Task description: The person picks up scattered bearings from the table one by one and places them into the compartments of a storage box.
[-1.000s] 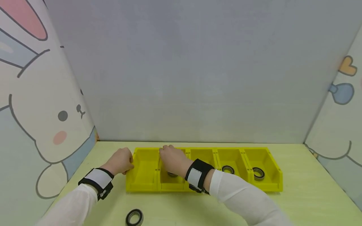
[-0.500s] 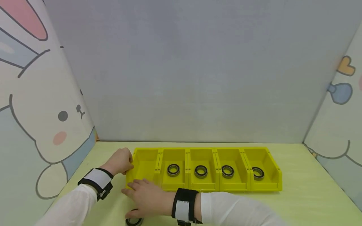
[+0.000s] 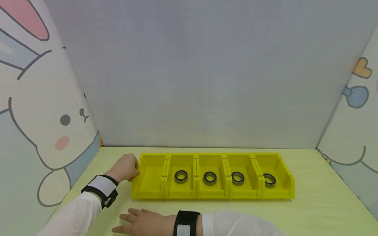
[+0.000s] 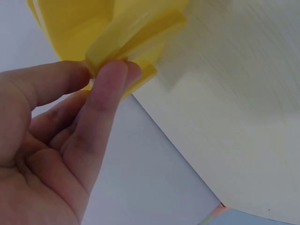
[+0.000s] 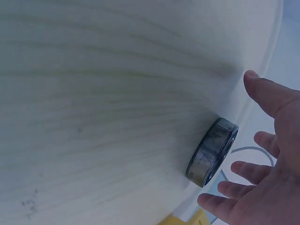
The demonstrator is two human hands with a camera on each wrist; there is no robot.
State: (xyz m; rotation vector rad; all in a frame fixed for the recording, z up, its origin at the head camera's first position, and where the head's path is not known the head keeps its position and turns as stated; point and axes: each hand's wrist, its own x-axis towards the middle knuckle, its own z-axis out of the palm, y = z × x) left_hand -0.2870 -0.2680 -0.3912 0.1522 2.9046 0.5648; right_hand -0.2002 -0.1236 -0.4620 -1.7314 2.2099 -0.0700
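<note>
My left hand (image 3: 124,167) pinches the left side wall of the leftmost yellow bin (image 3: 151,194); in the left wrist view thumb and fingers close on its yellow edge (image 4: 136,35). My right hand (image 3: 144,223) is spread flat over the table in front of the bins, fingers apart and pointing left. Beneath it, in the right wrist view, a ball bearing (image 5: 211,152) with a metal outer ring lies on the table, close to the fingertips and not gripped. The head view has this bearing hidden behind the hand. No bearing shows in the leftmost bin.
To the right in the joined row, the other bins each hold one bearing, such as this bearing (image 3: 181,177) and that bearing (image 3: 270,180). A grey wall (image 3: 206,82) rises behind the table (image 3: 319,196), with cartoon-printed panels (image 3: 59,98) on both sides.
My right hand has come out of the second bin from the left, leaving a bearing visible there, and moved down toward the front bearing. The left hand keeps its place.
</note>
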